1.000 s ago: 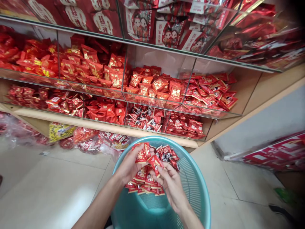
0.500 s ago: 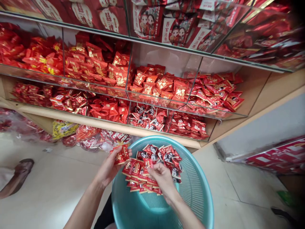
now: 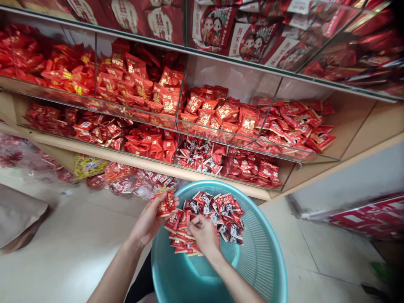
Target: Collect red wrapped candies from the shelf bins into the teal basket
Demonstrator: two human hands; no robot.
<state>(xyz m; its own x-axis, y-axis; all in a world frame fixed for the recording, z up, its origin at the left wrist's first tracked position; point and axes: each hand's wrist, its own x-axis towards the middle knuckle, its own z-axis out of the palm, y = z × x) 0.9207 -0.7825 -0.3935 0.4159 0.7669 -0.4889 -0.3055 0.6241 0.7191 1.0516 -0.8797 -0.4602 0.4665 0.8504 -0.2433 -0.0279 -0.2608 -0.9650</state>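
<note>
My left hand (image 3: 150, 222) is closed round small red candy packets (image 3: 166, 205) with gold print, held over the left rim of a teal plastic basket (image 3: 268, 248). Inside the basket, my right hand (image 3: 202, 233) has its fingers pinched at a red candy packet (image 3: 185, 217) on the left-hand pile. Its fingertips are partly hidden behind the knuckles. Red packets with pale edges lie in rows under that hand. Behind them rests a heap of red, black and white packets (image 3: 225, 206) with printed figures.
Wooden shelves with clear dividers stand ahead, filled with red packets (image 3: 224, 111). A wooden ledge (image 3: 126, 158) runs just behind the basket. Bagged goods, one a yellow bag (image 3: 90, 167), lie on the floor below. Another person's trouser leg (image 3: 19, 214) is at the left.
My right hand has moved left across the pile, closer to my left hand. My left hand keeps its packets. At the left, the other person's leg has come further into view.
</note>
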